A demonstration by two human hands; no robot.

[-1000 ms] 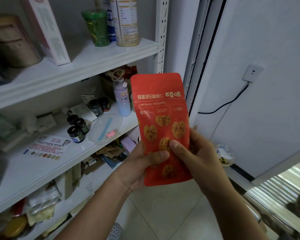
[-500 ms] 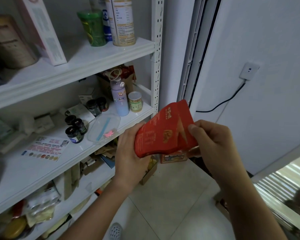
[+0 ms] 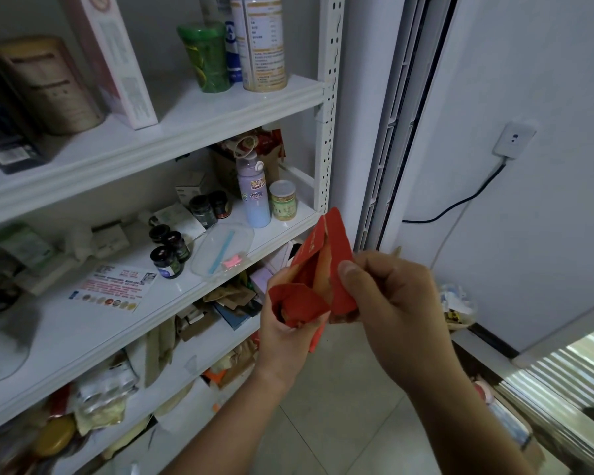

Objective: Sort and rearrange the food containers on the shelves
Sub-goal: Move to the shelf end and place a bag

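Your left hand [image 3: 282, 341] and right hand [image 3: 395, 303] both pinch the pouch [image 3: 336, 241] between them; it looks light, soft and crinkly, so grip its edges.

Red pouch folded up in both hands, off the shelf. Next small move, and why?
Probably lift the red pouch onto the middle shelf, on its bare strip in front of the small can. The left hand and right hand both pinch it, folded, in mid-air just below that shelf's right end: the nearest free spot.
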